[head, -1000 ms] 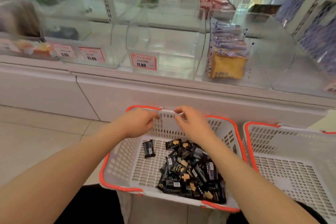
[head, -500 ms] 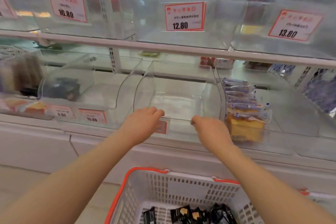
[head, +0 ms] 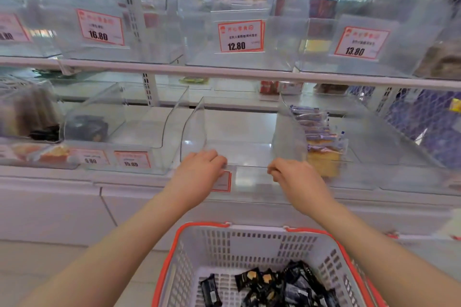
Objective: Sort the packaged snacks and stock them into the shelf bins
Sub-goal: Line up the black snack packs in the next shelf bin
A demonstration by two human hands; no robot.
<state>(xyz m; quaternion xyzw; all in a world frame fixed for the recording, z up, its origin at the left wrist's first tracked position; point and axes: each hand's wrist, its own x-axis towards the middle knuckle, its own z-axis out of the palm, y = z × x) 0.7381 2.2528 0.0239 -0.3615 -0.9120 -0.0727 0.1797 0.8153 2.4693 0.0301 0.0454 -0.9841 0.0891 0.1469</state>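
Both hands are placed at the front lip of a clear bin (head: pixel 239 154) on the lower shelf, directly above a white basket with an orange rim (head: pixel 252 244). The left hand (head: pixel 199 172) is seen from the back, its fingers bent over the bin's front edge beside a red-bordered price tag (head: pixel 222 181) that is partly hidden by it; whether the edge is truly gripped cannot be told. The right hand (head: pixel 296 179) is curled into a loose fist at the same edge, near the bin's right wall, and nothing is seen to be held in it, though the fingertips are turned away from the camera. The packaged snacks (head: pixel 272 284), in black wrappers with yellow marks, are heaped in the bottom of the basket, toward its right side, with one black packet (head: pixel 210 290) lying apart at the left. No snacks are seen inside the bin between the hands. In the neighbouring bin to the right, a row of purple-and-yellow packets (head: pixel 316 132) is stacked against the shared wall. To the left, another clear bin holds a dark pack (head: pixel 86 128). On the upper shelf, clear bins are labelled with tags reading 16.80 (head: pixel 99 27), 12.80 (head: pixel 240 36) and 13.80 (head: pixel 360 43).
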